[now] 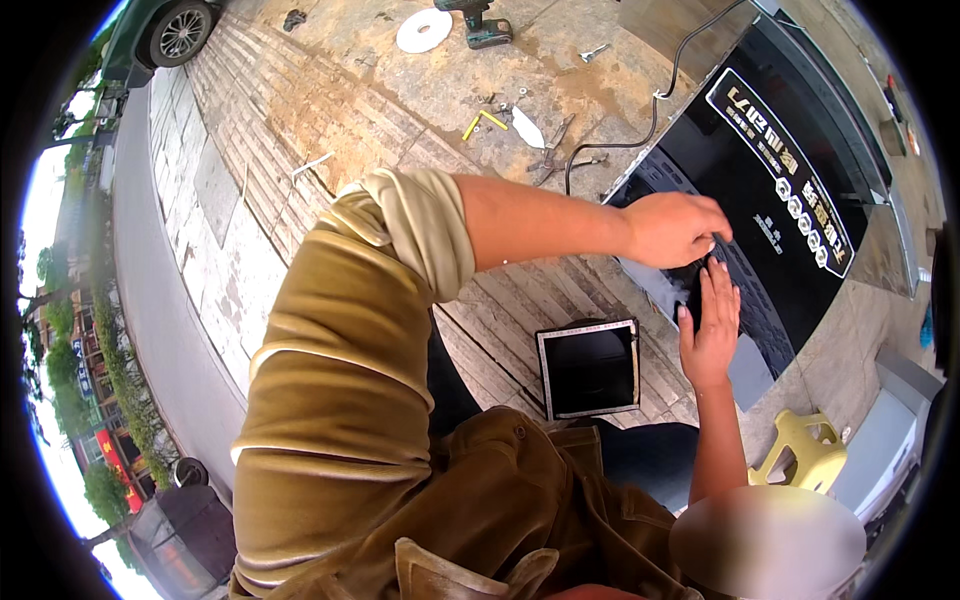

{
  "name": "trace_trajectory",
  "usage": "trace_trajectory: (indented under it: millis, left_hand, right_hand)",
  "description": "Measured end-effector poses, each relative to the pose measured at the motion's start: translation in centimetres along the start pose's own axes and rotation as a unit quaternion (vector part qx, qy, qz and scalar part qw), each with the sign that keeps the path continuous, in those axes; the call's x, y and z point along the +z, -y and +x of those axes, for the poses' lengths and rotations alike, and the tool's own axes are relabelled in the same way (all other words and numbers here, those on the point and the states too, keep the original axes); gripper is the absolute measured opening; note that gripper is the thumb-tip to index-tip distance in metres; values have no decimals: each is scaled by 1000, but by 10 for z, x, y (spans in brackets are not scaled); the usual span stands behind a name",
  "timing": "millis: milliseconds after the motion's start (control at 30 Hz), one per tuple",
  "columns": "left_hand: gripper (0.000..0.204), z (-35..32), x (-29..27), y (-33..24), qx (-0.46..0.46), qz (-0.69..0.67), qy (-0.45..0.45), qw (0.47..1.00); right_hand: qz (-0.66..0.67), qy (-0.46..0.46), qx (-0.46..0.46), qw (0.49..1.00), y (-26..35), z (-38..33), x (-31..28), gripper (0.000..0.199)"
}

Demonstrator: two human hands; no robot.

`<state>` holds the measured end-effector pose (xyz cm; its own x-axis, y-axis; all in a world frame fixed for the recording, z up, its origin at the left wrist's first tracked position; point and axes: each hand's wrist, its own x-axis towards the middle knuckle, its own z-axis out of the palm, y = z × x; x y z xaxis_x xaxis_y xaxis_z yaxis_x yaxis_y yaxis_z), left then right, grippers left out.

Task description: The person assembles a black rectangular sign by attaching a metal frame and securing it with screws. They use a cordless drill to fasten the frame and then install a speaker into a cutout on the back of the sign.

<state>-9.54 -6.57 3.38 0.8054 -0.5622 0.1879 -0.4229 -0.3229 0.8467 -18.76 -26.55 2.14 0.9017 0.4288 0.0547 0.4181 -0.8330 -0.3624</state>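
Outdoor paved ground, brick-pattern slabs (300,110), dusty; road and a parked green car (160,30) at 11 o'clock.

You stand over a large glossy black sign panel with a pale emblem and lettering (800,260), lying flat at 2 to 3 o'clock, long edge running diagonally.

Your left hand (675,228) reaches across from the rolled olive sleeve, fingers curled down, fingertips pressed on the panel's near lower edge. Whether they pinch anything, you cannot tell.

Your right hand (712,325) comes up from 5 o'clock, palm down, fingers straight and together, laid flat on the same panel just below the left hand. Open, gripping nothing. The two hands nearly touch at the fingertips.

Small square black panel with a light metal frame (590,368) lies on the slabs at 6 o'clock from the hands, near but apart from the big panel.

Black cable (640,140) runs from the big panel's upper edge across the ground toward 12 o'clock.

Loose bits at 12 o'clock: white round disc (423,30), dark cordless drill (480,25), yellow angled stick (482,122), pliers and screws beside the cable, too small to sort.

Pale yellow plastic stool (808,452) at 4 o'clock, beside your right forearm.
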Motion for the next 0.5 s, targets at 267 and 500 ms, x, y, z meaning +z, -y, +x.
trace_trajectory:
  millis: [267, 500]
  left_hand:
    - [29, 92, -314, 205, 39, 368, -224, 902]
    - [39, 99, -360, 386, -177, 438, -3, 881]
  right_hand:
    - [3, -68, 200, 977, 87, 82, 49, 55]
    - [-129, -96, 238, 958, 96, 112, 68, 54]
